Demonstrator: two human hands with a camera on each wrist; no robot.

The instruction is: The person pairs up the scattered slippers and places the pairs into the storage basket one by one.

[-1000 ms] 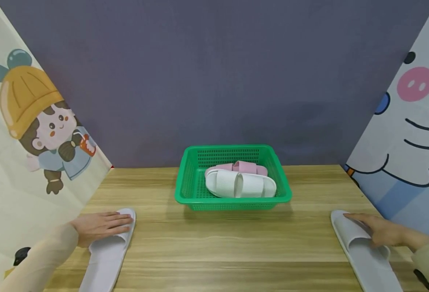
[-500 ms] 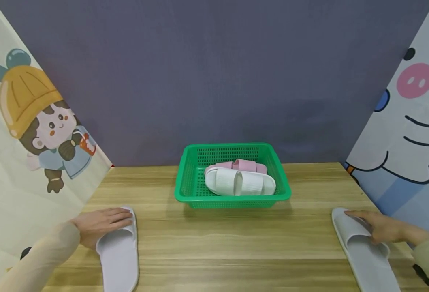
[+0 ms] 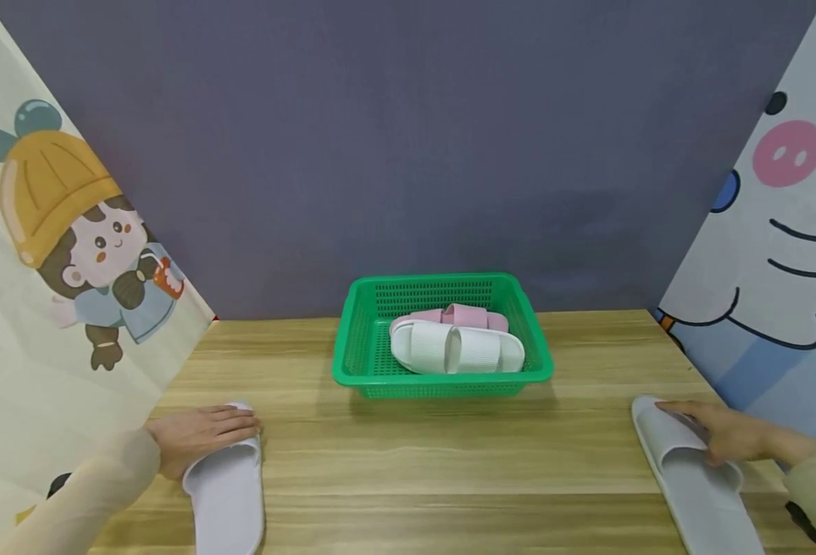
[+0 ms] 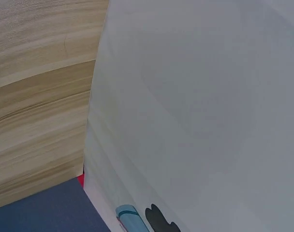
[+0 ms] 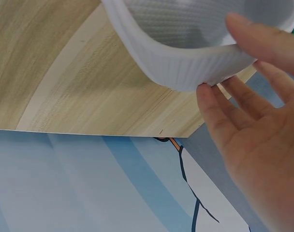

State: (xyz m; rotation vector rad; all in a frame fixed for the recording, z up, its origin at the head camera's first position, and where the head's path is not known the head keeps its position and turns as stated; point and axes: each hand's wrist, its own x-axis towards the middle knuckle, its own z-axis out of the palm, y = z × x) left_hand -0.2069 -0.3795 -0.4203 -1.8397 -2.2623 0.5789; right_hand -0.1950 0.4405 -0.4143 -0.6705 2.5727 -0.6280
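On the table's left side, my left hand (image 3: 199, 438) lies across the strap and toe of a pale white slipper (image 3: 227, 497), fingers straight and together, thumb hidden. The left wrist view shows neither that hand nor its slipper. At the right, a second white slipper (image 3: 700, 493) points away from me, and my right hand (image 3: 735, 436) holds the outer side of its strap. The right wrist view shows the ribbed strap (image 5: 183, 67) pinched between the thumb (image 5: 263, 43) inside its opening and the fingers (image 5: 217, 113) outside.
A green plastic basket (image 3: 442, 379) stands at the table's back middle. Inside it, white slippers (image 3: 480, 351) lie in front of pink ones (image 3: 466, 315). A dark wall (image 3: 408, 154) rises behind the wooden table (image 3: 449, 462), and cartoon-printed sheets (image 3: 747, 293) flank both sides.
The left slipper's heel has swung right, so that it lies straighter, with my left hand staying on its strap. My right hand and its slipper look nearly unmoved.
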